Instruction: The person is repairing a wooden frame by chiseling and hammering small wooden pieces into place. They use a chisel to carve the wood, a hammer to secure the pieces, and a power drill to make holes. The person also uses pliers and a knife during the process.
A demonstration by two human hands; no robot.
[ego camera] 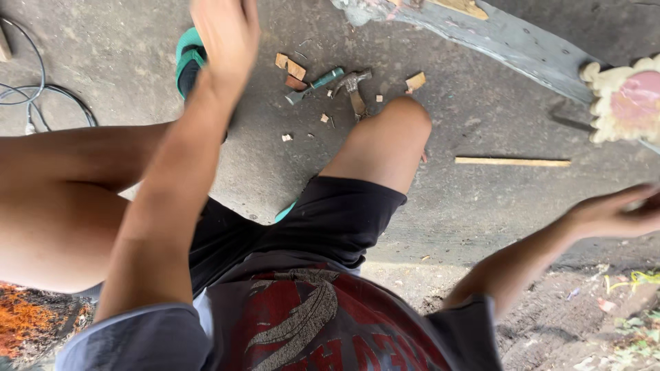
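Two hands: both bare, both raised over a grey concrete floor (481,117), seen from the person's own head looking down.
Left hand (223,31): stretched far forward on a straight arm, blurred, cut by the top edge; nothing seen in it, but how far it is open cannot be told.
Right hand (612,209): held out to the side at the right edge, elbow bent, fingers loosely spread and slightly curled, blurred, nothing in its grip.
Body: squatting, knees bare, black shorts (330,220), dark shirt with a red print.
Green sandal (187,62): on the floor just beside the left hand, partly hidden by the forearm.
Hammer (354,89): lying on the floor beyond the right knee, between the two hands, touched by neither.
Teal-handled tool (316,84): lying just left of the hammer.
Wood chips (292,67): scattered around both tools.
Thin wooden stick (512,162): flat on the floor, near the right hand.
Grey cable (41,89): looped at far left.
Carved cream and pink piece (625,99): at the right edge, above the right hand.
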